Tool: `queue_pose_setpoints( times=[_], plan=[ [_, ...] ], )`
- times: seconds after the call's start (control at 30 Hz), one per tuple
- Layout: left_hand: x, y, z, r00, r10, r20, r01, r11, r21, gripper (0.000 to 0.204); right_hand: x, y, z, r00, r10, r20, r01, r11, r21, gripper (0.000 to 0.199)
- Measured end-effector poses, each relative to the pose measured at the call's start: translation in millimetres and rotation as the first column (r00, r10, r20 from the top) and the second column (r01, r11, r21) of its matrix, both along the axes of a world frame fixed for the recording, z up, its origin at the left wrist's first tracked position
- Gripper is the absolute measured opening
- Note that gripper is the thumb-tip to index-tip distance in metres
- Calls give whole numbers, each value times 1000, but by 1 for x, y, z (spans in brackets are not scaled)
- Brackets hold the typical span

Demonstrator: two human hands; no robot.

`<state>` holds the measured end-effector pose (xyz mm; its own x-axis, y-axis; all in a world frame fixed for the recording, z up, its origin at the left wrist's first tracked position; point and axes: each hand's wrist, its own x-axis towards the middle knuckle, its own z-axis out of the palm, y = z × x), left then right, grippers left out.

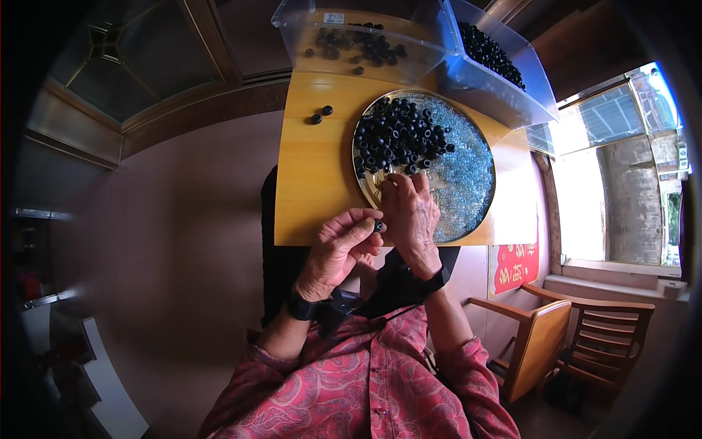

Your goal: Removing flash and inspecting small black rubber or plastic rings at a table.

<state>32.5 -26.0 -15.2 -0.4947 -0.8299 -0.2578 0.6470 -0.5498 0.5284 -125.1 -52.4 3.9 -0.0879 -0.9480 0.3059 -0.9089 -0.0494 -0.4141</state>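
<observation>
Just off the table's near edge, my left hand (343, 245) pinches a small black hollow cap (378, 226) between thumb and fingertips. My right hand (411, 214) is beside it, over the near part of a round shiny metal tray (371, 192). Its fingers are bent down and drawn together; whatever they hold is hidden. A heap of similar black caps (401, 132) fills the tray's left and far part, many with their round openings showing. Small clear bluish pieces (466, 172) cover the right side, too small to name.
The tray stands on a yellow wooden table (311, 172). Two loose black caps (316, 118) lie left of it. Clear plastic bins (431, 62) with more black caps stand at the far edge. Wooden chairs (545, 340) and a bright window (621, 183) are to the right.
</observation>
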Motion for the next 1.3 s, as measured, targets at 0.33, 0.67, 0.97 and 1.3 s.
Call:
queue_pose_setpoints(
  times=[0.33, 0.67, 0.97, 1.3],
  plan=[
    [-2, -3, -1, 1000, 7, -17, -7, 1000, -10, 22, -4, -2, -1, 999, 40, 33, -38, 998, -54, 11],
    [-9, -1, 12, 998, 19, -62, -17, 999, 31, 27, -9, 44, 23, 297, -72, 952, -108, 988, 108, 22],
    [-19, 6, 15, 999, -9, -41, 8, 1000, -27, 27, -13, 58, 32, 299, -87, 950, -50, 993, 106, 25],
    [-18, 8, 15, 999, -47, -20, 46, 998, -40, 26, -19, 58, 34, 249, -162, 955, -94, 977, 190, 22]
  ],
)
